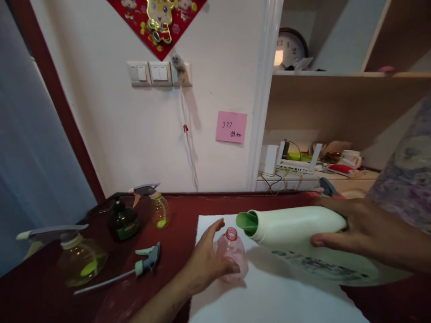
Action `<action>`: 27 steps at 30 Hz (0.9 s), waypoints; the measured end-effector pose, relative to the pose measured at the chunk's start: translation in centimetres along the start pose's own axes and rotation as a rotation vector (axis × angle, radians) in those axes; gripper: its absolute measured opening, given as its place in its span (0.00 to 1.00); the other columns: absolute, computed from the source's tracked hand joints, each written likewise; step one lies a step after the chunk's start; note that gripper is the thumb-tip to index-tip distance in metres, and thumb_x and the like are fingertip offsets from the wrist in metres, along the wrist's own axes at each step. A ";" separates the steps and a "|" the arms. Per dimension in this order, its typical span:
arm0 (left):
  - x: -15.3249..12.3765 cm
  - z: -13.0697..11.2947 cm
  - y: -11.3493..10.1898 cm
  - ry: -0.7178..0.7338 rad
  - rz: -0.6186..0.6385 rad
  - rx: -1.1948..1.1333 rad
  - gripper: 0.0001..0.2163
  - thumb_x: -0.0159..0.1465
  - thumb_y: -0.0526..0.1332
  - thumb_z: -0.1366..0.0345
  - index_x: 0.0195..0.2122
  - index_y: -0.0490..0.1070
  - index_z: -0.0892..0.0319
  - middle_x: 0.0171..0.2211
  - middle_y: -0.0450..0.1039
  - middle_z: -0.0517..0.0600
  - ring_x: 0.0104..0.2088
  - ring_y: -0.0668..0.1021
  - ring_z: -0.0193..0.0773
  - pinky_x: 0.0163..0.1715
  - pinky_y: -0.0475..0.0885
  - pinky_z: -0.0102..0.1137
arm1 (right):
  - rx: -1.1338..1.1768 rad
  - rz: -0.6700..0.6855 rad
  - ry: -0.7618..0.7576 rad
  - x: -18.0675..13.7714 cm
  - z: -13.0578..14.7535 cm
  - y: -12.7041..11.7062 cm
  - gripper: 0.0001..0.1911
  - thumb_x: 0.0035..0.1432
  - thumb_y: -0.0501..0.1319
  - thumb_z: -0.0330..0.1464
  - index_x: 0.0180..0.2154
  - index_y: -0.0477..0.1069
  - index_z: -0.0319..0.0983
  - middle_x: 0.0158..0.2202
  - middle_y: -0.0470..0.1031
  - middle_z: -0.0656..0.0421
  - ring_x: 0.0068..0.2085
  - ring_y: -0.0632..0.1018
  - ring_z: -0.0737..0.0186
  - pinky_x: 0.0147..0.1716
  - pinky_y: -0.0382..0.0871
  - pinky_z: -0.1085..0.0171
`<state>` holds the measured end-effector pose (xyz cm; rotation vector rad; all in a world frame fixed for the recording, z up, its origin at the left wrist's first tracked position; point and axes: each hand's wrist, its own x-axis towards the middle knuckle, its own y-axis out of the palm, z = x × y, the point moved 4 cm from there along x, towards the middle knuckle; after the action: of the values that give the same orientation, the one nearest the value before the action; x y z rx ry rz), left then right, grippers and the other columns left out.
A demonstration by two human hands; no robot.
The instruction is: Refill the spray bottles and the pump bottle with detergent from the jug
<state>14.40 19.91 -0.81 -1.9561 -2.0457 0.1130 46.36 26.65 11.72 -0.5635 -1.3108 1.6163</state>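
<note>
Pale green jug (303,233) with grey print; clear pink bottle (232,253); white cloth (269,291); dark red worktop (178,211); yellow-tinted spray bottles (81,258) near its left edge; pink note (231,127).

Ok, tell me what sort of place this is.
Most likely a room in a home, not a workshop. A red festive wall decoration hangs above the light switches, a wall clock sits on a wooden shelf, and a router stands amid household clutter.
</note>
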 end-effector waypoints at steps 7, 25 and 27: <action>0.6 -2.5 -1.2 0.122 -0.109 0.001 0.22 0.55 0.72 0.60 0.51 0.76 0.57 0.53 0.73 0.57 0.56 0.73 0.50 0.60 0.65 0.43 | -0.097 0.045 -0.006 0.6 0.4 -0.1 0.25 0.46 0.65 0.61 0.33 0.76 0.48 0.33 0.80 0.56 0.31 0.79 0.52 0.28 0.71 0.57; 2.0 -3.4 -0.1 0.121 -0.026 0.048 0.10 0.54 0.73 0.63 0.37 0.79 0.56 0.41 0.75 0.50 0.47 0.75 0.47 0.50 0.66 0.38 | -0.225 0.199 -0.036 1.5 0.9 0.2 0.29 0.52 0.59 0.64 0.39 0.74 0.48 0.37 0.81 0.59 0.35 0.80 0.52 0.32 0.73 0.58; 2.0 -3.3 -0.2 0.108 -0.023 0.013 0.10 0.53 0.72 0.63 0.37 0.79 0.56 0.41 0.75 0.51 0.47 0.75 0.47 0.51 0.66 0.39 | -0.228 0.187 -0.070 1.6 1.0 0.1 0.28 0.52 0.60 0.63 0.39 0.74 0.48 0.36 0.81 0.60 0.34 0.81 0.54 0.31 0.73 0.60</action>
<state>15.10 21.33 2.73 -1.8883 -1.9927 0.0151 44.76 27.54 12.28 -0.7939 -1.5450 1.6595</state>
